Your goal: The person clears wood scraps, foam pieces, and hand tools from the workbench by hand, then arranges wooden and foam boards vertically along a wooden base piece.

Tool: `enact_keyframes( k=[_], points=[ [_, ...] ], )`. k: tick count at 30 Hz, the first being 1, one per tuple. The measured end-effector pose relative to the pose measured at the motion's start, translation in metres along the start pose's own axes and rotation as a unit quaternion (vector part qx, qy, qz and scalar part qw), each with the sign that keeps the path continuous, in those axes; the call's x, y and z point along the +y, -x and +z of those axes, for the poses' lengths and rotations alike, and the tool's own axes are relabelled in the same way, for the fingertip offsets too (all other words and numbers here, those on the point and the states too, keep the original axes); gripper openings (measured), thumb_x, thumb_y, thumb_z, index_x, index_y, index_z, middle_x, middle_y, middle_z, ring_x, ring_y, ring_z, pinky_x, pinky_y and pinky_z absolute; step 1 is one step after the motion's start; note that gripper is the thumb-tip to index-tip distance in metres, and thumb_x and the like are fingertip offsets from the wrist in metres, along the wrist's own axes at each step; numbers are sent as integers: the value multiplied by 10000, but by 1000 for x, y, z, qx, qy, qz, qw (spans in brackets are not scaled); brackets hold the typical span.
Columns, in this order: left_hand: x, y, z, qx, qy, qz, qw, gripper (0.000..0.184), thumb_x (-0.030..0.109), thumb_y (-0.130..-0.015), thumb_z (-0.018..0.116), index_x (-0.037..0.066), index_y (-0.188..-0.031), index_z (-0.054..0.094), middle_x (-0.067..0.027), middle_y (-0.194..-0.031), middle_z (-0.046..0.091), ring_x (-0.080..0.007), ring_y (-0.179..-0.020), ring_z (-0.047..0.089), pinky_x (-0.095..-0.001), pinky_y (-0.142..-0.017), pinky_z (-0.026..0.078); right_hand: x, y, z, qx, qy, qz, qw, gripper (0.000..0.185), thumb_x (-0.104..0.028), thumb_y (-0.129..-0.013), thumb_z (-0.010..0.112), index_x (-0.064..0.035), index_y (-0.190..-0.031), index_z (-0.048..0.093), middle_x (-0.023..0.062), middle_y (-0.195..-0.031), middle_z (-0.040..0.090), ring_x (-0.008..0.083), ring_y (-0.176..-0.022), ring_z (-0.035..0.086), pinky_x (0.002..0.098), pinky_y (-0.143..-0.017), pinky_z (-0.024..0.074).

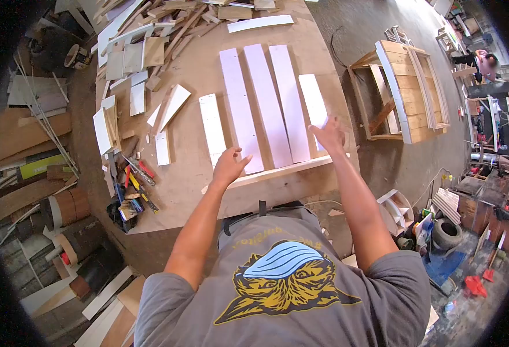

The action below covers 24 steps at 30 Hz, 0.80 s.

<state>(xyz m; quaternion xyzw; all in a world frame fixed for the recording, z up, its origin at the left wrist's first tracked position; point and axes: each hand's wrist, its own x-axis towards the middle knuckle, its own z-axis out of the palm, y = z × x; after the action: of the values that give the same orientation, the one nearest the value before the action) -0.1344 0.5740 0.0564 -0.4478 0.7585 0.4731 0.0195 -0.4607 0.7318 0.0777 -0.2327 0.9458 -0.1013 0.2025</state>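
Note:
Three long pale lilac boards [267, 107] lie side by side on the plywood table [190, 199]. A shorter white board lies on each side, one at the left [212, 130] and one at the right [312, 101]. Along their near ends runs a light wooden strip [283, 172]. My left hand [229, 165] is at the near end of the left white board, fingers apart, holding nothing visible. Over the lower part of the right white board, my right hand [329, 136] has its fingers spread and hides part of it.
Wood offcuts [153, 49] pile up at the table's back left. Hand tools [136, 182] lie at its left front edge. Right of the table stands a wooden frame with slats [413, 92]. A person [486, 65] is far off at the right.

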Motion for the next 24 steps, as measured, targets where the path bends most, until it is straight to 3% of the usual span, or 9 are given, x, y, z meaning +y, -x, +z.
enact_keyframes(
  k=[3,4,8,9,10,16,20,24],
  points=[
    [19,11,25,-32,-64,87,994,709,556,-850,805,20,-1298,687,-212,-1271,701,-368,-1197,656,-461,-1036,516,20,-17,13,-32,5,13,999,860,-478,-804,814,19,-1436,507,246,-1476,520,397,-1365,530,520,-1079,489],
    [26,14,35,-45,-94,121,987,737,573,-813,833,69,-1329,682,-183,-1297,695,-373,-1213,640,-471,-1052,505,23,-21,18,-45,10,19,999,878,-478,-805,819,14,-1453,489,244,-1483,517,397,-1380,517,517,-1087,487],
    [49,31,68,-63,-215,212,951,722,524,-760,882,102,-1309,675,-148,-1279,690,-360,-1174,642,-485,-1001,524,38,-31,26,-110,32,13,993,975,-485,-790,865,-8,-1513,418,241,-1502,520,404,-1404,508,519,-1089,501],
    [50,32,74,-61,-227,210,949,699,513,-763,880,105,-1294,680,-140,-1267,693,-356,-1161,645,-487,-992,526,40,-29,26,-120,28,9,992,988,-488,-786,873,-9,-1517,411,244,-1502,523,404,-1405,509,521,-1083,507],
    [50,32,80,-60,-239,208,947,676,501,-766,879,108,-1280,685,-132,-1254,695,-353,-1149,647,-489,-982,528,42,-25,27,-70,63,-23,995,894,-480,-815,867,26,-1443,481,238,-1350,659,403,-1228,661,525,-968,574],
    [42,30,100,-28,-264,193,945,528,429,-801,854,127,-1207,707,-113,-1153,705,-346,-1074,653,-489,-914,538,39,-39,19,-108,11,-28,994,901,-446,-800,883,28,-1444,468,239,-1309,679,411,-1214,668,522,-956,581],
    [25,29,110,-3,-247,181,952,423,388,-838,830,148,-1169,723,-116,-1062,715,-352,-1016,662,-484,-876,545,47,-51,32,-115,17,-42,992,807,-456,-814,842,33,-1375,530,274,-1305,678,415,-1234,658,534,-1008,544],
    [12,27,118,-3,-274,172,946,363,309,-825,812,168,-1150,733,-94,-1033,719,-335,-1001,664,-477,-867,551,51,-46,36,-82,44,-72,993,815,-438,-812,851,51,-1373,518,275,-1269,694,417,-1199,676,523,-980,559]
  ],
)
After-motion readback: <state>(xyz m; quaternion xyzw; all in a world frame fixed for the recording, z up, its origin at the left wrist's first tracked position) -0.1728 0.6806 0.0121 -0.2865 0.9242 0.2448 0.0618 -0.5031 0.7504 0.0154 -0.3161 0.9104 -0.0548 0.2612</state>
